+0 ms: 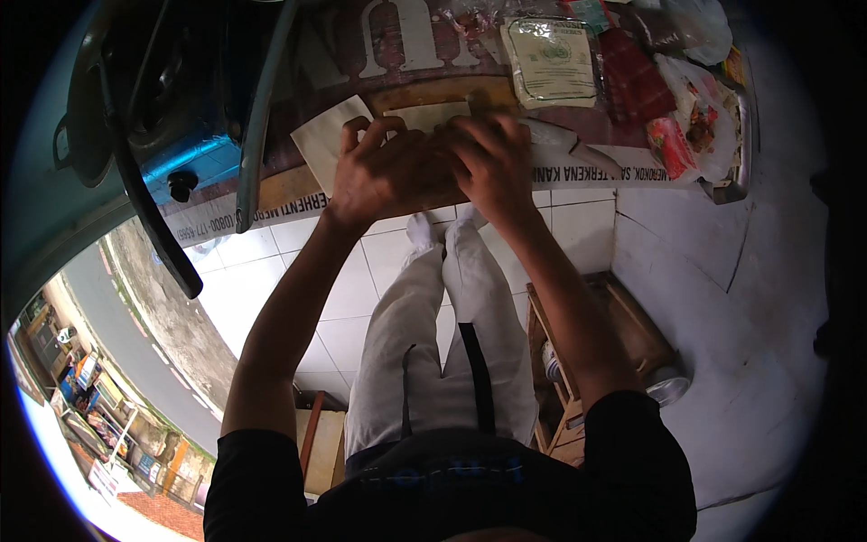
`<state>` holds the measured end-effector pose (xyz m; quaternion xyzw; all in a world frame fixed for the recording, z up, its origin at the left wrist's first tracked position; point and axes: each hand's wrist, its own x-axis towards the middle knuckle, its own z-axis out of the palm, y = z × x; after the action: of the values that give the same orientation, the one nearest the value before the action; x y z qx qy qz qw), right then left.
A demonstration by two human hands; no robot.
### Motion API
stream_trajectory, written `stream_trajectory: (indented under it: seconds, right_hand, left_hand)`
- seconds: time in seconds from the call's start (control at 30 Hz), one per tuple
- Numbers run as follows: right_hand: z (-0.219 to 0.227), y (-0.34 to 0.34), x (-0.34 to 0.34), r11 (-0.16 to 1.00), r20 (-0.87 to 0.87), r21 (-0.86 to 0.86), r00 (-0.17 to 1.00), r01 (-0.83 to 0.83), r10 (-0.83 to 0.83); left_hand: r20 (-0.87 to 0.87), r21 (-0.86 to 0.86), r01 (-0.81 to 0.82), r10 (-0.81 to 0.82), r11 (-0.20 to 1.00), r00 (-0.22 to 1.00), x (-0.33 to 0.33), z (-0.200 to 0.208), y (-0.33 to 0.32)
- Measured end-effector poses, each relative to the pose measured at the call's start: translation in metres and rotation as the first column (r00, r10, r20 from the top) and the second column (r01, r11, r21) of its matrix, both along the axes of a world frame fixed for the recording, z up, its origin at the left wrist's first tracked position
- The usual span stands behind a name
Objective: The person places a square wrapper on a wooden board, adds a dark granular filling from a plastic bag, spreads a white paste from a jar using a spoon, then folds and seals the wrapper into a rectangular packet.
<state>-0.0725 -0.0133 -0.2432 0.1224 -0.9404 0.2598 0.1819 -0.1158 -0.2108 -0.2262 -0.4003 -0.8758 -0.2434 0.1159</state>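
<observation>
Both hands are working side by side at the table's near edge. The left hand (384, 172) is pressing down, fingers curled, on a pale flat sheet (336, 134), pinning it so it cannot slide. The right hand (492, 167), touching the left at three o'clock, is closing over the same work; it seems to be gripping something slim, though the fingers are hiding it, so I cannot tell what. The sheet is lying on a wooden board (424, 95) at twelve o'clock of the hands, its corner sticking out toward ten o'clock.

Further out at one o'clock a clear packet of pale sheets (549, 61) is resting within easy reach. At two o'clock red packets (632, 77) and plastic bags (695, 108) are crowding a metal tray (739, 135). At ten o'clock a blue stove (194, 154) is sitting beside the table (596, 167). Below, at six o'clock, the white tiled floor (352, 280) is showing.
</observation>
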Motion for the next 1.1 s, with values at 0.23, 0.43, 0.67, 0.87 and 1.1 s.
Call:
stream_trajectory:
  seconds: [0.23, 0.43, 0.67, 0.87, 1.1]
  right_hand:
    - [0.004, 0.005, -0.001, 0.998, 0.041, 0.053, 0.998, -0.047, 0.044]
    - [0.004, 0.006, -0.001, 0.998, 0.024, 0.029, 0.998, -0.057, 0.056]
    - [0.002, 0.006, -0.001, 0.999, 0.035, 0.005, 0.998, -0.042, 0.042]
    - [0.001, 0.013, 0.001, 0.999, 0.022, 0.010, 0.999, -0.045, 0.044]
    - [-0.003, 0.012, 0.003, 0.992, 0.053, -0.128, 0.999, 0.017, -0.011]
  left_hand:
    - [-0.071, -0.009, -0.007, 0.006, 1.000, 0.997, -0.001, 0.000, 0.001]
    - [-0.071, 0.008, 0.018, -0.018, 1.000, 0.997, -0.004, -0.004, 0.000]
    - [-0.055, -0.022, 0.037, -0.038, 0.999, 0.998, -0.008, -0.002, -0.001]
    - [0.019, 0.008, 0.044, -0.045, 0.999, 0.999, -0.004, -0.002, -0.002]
    - [0.021, 0.032, -0.044, 0.043, 0.999, 0.999, -0.001, -0.005, -0.004]
